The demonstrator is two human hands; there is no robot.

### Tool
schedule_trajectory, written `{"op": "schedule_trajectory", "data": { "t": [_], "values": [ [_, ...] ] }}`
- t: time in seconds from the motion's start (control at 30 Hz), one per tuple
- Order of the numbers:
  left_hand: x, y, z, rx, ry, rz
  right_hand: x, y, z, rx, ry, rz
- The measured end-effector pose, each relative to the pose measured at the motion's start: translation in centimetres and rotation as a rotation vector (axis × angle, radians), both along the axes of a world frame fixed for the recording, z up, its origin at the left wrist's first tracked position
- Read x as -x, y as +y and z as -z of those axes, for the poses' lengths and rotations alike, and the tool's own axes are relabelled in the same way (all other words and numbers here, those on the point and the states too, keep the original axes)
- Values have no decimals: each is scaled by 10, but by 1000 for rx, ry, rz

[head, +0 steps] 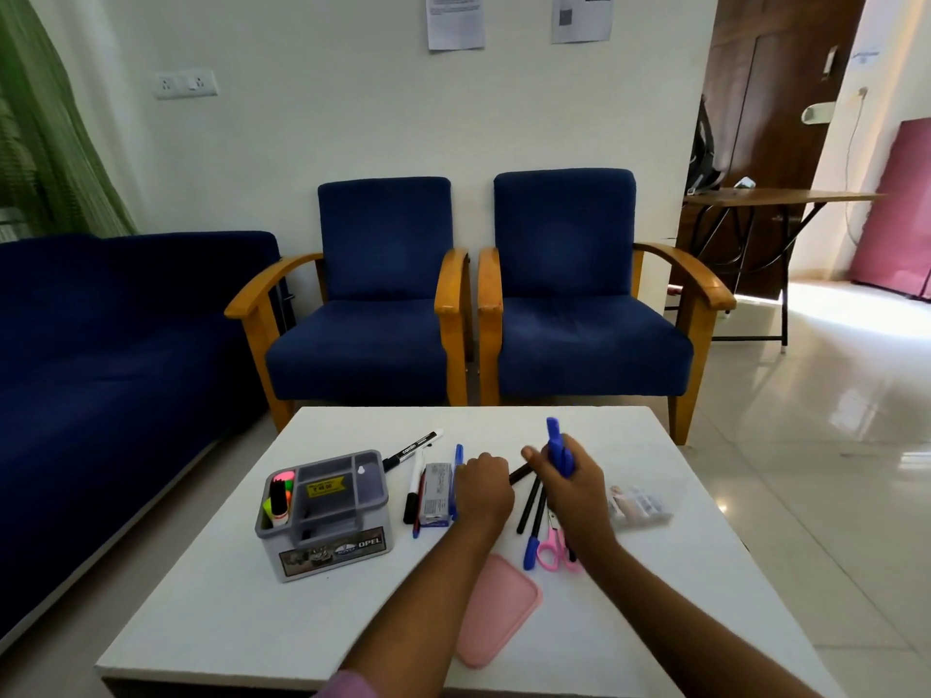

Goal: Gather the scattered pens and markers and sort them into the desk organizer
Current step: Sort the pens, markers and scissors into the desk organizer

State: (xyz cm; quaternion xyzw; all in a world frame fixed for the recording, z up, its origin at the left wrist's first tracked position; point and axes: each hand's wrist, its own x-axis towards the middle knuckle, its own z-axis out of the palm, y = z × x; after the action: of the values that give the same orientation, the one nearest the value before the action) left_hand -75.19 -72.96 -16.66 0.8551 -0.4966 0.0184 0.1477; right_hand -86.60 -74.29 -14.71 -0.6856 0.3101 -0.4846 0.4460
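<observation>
— What's nearest you, going outward from the organizer?

— Nearest me and to its right lies a pink case on the table. Just beyond that are pink scissors and a blue-capped pen, with a black pen beside it.

— And your hands?

— My right hand, right of the organizer, has its grip clamped on a bundle of blue pens standing upright. My left hand, between that and the organizer, is curled over the loose pens; I can't tell whether its grip has closed on one, since the fingertips are hidden.

— So how do you do this well?

— I'd say gather the black ones by their middles so they don't roll, and add them to the bundle without loosening it.

— What's still out?

— Just right of the organizer: a small box, a blue pen, a white marker, and farther back a black-and-white marker. Highlighters already stand in its left compartment. Pens, I judge, suit a separate slot.
</observation>
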Motion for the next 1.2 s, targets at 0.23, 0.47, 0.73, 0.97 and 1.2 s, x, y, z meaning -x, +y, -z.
{"op": "schedule_trajectory", "data": {
  "t": [0.23,0.47,0.73,0.97,1.2],
  "values": [
    [-7,0,-10,225,171,18,-1,-3,2,-65,-14,92],
    [-28,-1,-46,133,182,381,-11,-31,-39,237,521,43],
    [-42,19,-79,37,375,450,-9,-32,-60,-21,765,-264],
    [-59,25,-71,504,496,232,-7,-30,-53,-260,564,-236],
    [-35,26,-56,450,1038,173,-11,-24,-48,-427,292,-285]
  ]
}}
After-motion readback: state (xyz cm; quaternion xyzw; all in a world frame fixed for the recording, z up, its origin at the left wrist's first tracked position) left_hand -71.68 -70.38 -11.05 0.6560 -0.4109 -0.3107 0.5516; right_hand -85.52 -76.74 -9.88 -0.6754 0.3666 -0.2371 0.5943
